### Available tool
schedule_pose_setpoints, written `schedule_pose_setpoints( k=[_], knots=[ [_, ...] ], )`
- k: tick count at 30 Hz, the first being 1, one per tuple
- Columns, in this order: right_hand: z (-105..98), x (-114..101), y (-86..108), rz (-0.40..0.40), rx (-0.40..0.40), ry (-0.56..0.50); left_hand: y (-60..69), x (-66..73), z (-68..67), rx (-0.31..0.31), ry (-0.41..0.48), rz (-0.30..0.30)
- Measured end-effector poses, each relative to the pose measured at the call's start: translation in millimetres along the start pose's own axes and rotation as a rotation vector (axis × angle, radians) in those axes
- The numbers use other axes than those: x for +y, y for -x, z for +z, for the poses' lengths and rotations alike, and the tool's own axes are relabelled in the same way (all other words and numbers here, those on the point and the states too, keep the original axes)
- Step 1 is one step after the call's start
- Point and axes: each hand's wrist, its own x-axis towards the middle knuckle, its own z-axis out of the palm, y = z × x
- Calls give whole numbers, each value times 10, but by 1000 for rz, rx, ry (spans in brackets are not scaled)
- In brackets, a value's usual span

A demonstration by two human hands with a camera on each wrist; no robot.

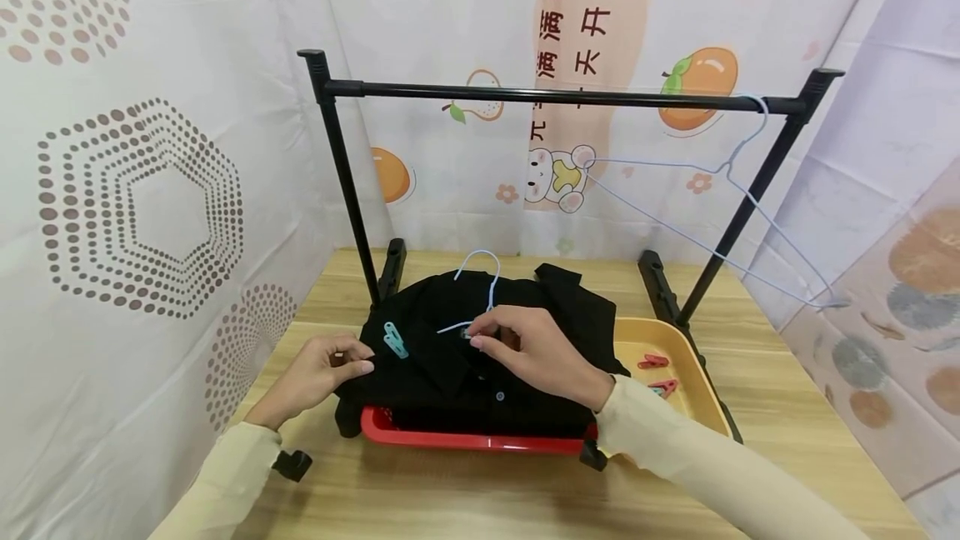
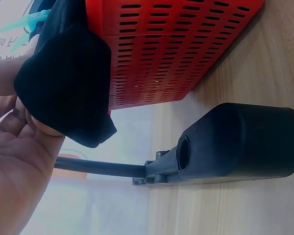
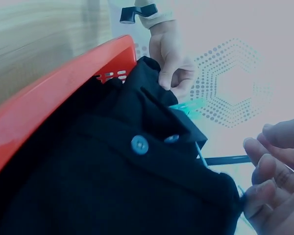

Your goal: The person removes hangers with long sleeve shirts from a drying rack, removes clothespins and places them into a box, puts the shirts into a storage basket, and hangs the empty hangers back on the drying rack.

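The left hand (image 1: pixel 322 369) pinches the black shirt (image 1: pixel 431 361); the right hand (image 1: pixel 542 350) pinches its cloth beside the hanger (image 1: pixel 480 252); seemingly fitting the hanger inside; next calls for easing the shoulder over.

Mid-frame from where I stand: black garment (image 1: pixel 431 382), matt cloth; buttons (image 3: pixel 139 144) glossy, plastic-looking. Left of centre: teal clips (image 1: pixel 395 345), smooth plastic. Below: red basket (image 1: pixel 487 442), shiny plastic. Right: yellow tray (image 1: pixel 693 361), smooth plastic. Across top: black rail (image 1: pixel 540 95), glossy, metal-looking. Bottom: table (image 1: pixel 487 498), wood-grain surface, faint sheen. Upper frame: backdrop (image 1: pixel 442 15), creased matt cloth.

Curtain (image 1: pixel 438 15) lettering: “满满的” (image 1: pixel 551 26), “天开始” (image 1: pixel 595 23)
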Motion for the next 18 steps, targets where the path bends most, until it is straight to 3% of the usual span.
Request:
schedule_pose_setpoints(
  k=[18],
  knots=[
    [266, -124, -338, -12, -73, -10, 9, -3, 6, 6, -10, -2]
  ],
)
